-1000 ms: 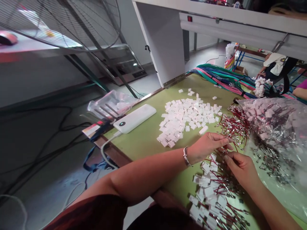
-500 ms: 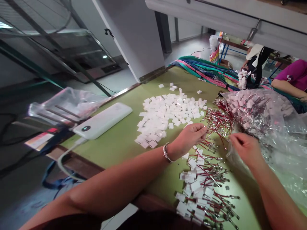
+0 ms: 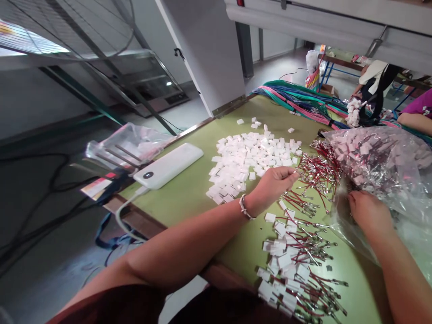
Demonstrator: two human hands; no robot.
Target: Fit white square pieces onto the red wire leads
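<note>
A green tabletop [image 3: 175,202] spreads beneath both bare hands; a large clear plastic bag [image 3: 408,198], filled with pale pieces and metal bits, lies at the right hand [image 3: 371,213], whose curled fingers are against its near side, their tips hidden, so whether they grip anything cannot be told; a thick bundle of green, blue and pink cables [image 3: 286,96] runs across the table's far side, well beyond the fingers of both hands; a broad heap of loose white connectors [image 3: 249,155] sits just beyond and to the left of the left hand [image 3: 275,186]; white connectors with red wires [image 3: 286,256] lie in overlapping rows on the near side of its fingers; a white power bank [image 3: 170,166] rests well to their left, cable attached; a tangle of red wires with metal ends [image 3: 320,168] lies just right of the left fingertips, which are pinched together, a tiny pale glint between them too small to identify.
</note>
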